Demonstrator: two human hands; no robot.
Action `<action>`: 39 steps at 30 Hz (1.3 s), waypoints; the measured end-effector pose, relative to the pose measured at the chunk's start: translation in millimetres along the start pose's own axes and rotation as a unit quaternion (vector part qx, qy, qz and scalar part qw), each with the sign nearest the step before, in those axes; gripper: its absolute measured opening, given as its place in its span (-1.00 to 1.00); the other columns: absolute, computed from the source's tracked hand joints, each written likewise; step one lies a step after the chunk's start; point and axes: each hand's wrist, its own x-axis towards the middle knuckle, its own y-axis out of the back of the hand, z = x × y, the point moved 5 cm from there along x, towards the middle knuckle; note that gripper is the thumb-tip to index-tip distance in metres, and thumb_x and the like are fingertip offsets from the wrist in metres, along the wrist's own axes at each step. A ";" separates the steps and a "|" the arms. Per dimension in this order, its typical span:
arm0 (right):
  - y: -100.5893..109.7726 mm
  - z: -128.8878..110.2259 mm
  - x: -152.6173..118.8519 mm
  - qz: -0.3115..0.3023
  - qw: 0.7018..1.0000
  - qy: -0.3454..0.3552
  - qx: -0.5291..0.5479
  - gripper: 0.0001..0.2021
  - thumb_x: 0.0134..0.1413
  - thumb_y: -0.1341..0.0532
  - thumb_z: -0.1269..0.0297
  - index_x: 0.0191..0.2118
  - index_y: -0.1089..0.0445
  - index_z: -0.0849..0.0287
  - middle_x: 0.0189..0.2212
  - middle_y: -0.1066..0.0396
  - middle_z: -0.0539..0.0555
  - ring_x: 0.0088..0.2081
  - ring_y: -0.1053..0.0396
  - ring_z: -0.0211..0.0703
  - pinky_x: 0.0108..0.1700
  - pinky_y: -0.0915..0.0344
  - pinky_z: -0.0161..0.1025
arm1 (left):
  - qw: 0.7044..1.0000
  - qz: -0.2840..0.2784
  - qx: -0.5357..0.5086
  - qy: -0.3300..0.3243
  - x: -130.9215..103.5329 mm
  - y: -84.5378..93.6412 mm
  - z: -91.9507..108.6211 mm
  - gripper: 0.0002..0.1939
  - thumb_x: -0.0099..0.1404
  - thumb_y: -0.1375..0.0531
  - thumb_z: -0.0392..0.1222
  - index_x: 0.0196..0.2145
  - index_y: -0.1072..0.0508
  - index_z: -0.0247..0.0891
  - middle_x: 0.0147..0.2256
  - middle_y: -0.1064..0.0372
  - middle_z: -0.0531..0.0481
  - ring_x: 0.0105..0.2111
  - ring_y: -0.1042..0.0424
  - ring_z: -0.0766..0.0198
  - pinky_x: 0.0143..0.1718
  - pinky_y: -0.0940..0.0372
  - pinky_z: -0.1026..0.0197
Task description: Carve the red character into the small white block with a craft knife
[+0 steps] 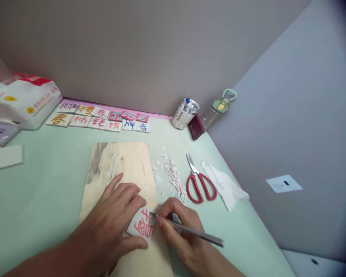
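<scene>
Stretching into a corner between a grey far wall and a grey-blue right wall, the pale green worktop (40, 184) carries a light wooden board (118, 165) near its middle. Right of the board lie white paper scraps (173, 175), red-handled scissors (200, 181) and a crumpled tissue (225, 184). Rows of lettered tiles (100, 117) line the far edge, with a can (185, 113) and a bottle (216, 109) in the corner.

The small white card (142, 227), bearing a red cut-out character, lies on the board's near end. The left hand (118, 219) presses it down, fingers spread flat, thumb at its near edge. The right hand (181, 227) has its fingers closed around a slim metal knife (190, 231), tip touching the card.
</scene>
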 end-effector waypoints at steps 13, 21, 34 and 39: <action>-1.4 4.8 -2.6 0.034 0.999 0.028 -0.022 -0.83 0.32 -0.10 0.28 -0.35 -0.26 0.11 -0.49 -0.28 -0.04 -0.47 -0.21 -0.24 -0.42 -0.15 -0.28 | 1.000 -0.010 0.003 0.008 0.7 -1.0 0.3 -0.32 -0.13 -0.62 -0.21 -0.13 -0.38 -0.17 -0.19 -0.32 0.06 -0.03 -0.35 0.01 0.39 0.17 -0.28; -4.8 6.1 -2.2 0.018 0.998 0.048 -0.048 -0.85 0.34 -0.09 0.30 -0.31 -0.26 0.12 -0.45 -0.31 -0.04 -0.45 -0.24 -0.26 -0.40 -0.16 -0.28 | 1.000 -0.008 -0.001 0.009 0.6 -0.6 -0.9 -0.36 -0.10 -0.61 -0.22 -0.13 -0.38 -0.16 -0.19 -0.32 0.07 -0.03 -0.35 0.03 0.39 0.16 -0.27; -0.3 -2.4 -0.7 -0.022 0.999 0.016 -0.043 -0.84 0.36 -0.10 0.29 -0.30 -0.31 0.12 -0.42 -0.34 -0.03 -0.39 -0.29 -0.24 -0.33 -0.23 -0.25 | 1.000 -0.016 0.011 -0.004 0.6 -1.3 -1.1 -0.35 -0.09 -0.61 -0.17 -0.12 -0.37 -0.17 -0.18 -0.32 0.05 -0.03 -0.34 0.01 0.39 0.18 -0.26; -0.5 -3.1 -1.2 -0.022 0.999 0.021 -0.045 -0.85 0.34 -0.11 0.30 -0.31 -0.31 0.12 -0.43 -0.33 -0.04 -0.40 -0.28 -0.24 -0.33 -0.22 -0.25 | 1.000 -0.013 0.011 -0.004 -1.0 -0.9 -0.3 -0.33 -0.11 -0.62 -0.15 -0.13 -0.37 -0.18 -0.19 -0.32 0.05 -0.04 -0.34 0.01 0.38 0.18 -0.25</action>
